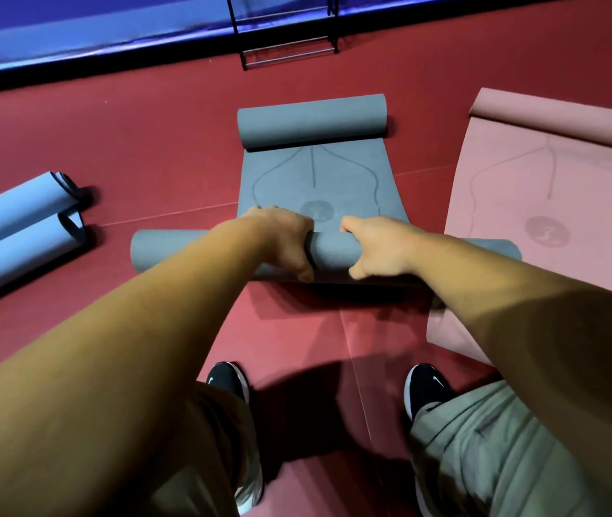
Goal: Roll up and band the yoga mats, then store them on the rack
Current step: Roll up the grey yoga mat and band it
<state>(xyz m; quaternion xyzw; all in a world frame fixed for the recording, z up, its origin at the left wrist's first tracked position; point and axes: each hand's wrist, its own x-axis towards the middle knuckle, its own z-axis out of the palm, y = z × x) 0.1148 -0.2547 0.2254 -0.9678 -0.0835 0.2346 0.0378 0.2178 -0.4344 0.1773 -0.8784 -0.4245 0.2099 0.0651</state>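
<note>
Grey mat (319,181) on red floor (170,136), centre frame, partly rolled from both ends: near roll (170,251) under hands, far roll (312,121) curled at other end, flat stretch w/ line print + round logo between. Left hand (282,240) clamped over near roll, fingers wrapped across top, thumb down on near side. Right hand (379,248) clamped on same roll just beside left, small gap between hands, thumb tucked low. Both arms bare, reaching fwd and down.

Pink mat (543,218) to right, mostly flat, far edge curled, left edge near grey mat; touching or not, can't tell. Two blue rolled mats (17,225) to left, side by side, touching, ends toward centre; bands not visible from here. Black wire rack (286,31) at top, standing on floor against blue wall pad (73,28), well apart from grey mat.

Black shoes (228,380) and grey-green trousers (491,449) at bottom, feet apart, behind near roll.
</note>
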